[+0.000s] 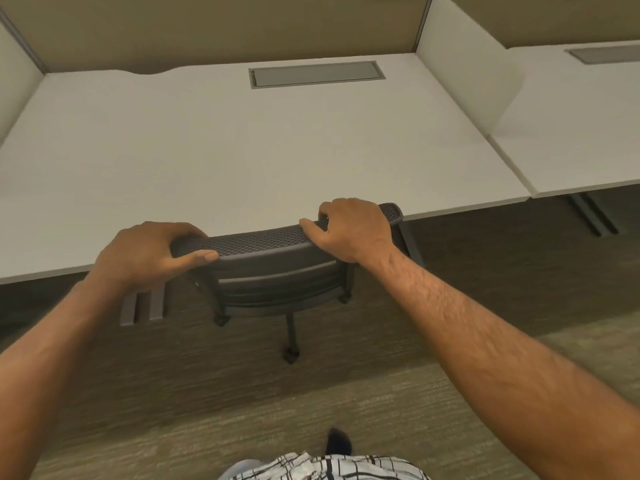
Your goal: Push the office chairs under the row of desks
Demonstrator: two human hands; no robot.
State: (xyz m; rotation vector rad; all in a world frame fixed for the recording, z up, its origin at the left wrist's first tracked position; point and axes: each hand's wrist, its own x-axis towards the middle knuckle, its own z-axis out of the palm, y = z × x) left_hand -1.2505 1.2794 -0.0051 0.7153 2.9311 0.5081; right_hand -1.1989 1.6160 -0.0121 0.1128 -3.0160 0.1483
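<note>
A black mesh-backed office chair (270,268) stands at the front edge of a white desk (242,150), its seat hidden beneath the desktop. Only the backrest top, part of the back and three castor legs show. My left hand (149,252) grips the left end of the backrest's top rail, thumb on the near side. My right hand (349,226) is curled over the right end of the same rail. The backrest touches or nearly touches the desk edge.
A grey cable tray lid (317,74) is set into the desk's rear. White dividers (464,67) separate a second desk (581,133) on the right. Grey desk legs (142,306) stand left of the chair. Olive carpet (346,393) covers the floor; my dark shoe (337,441) is below.
</note>
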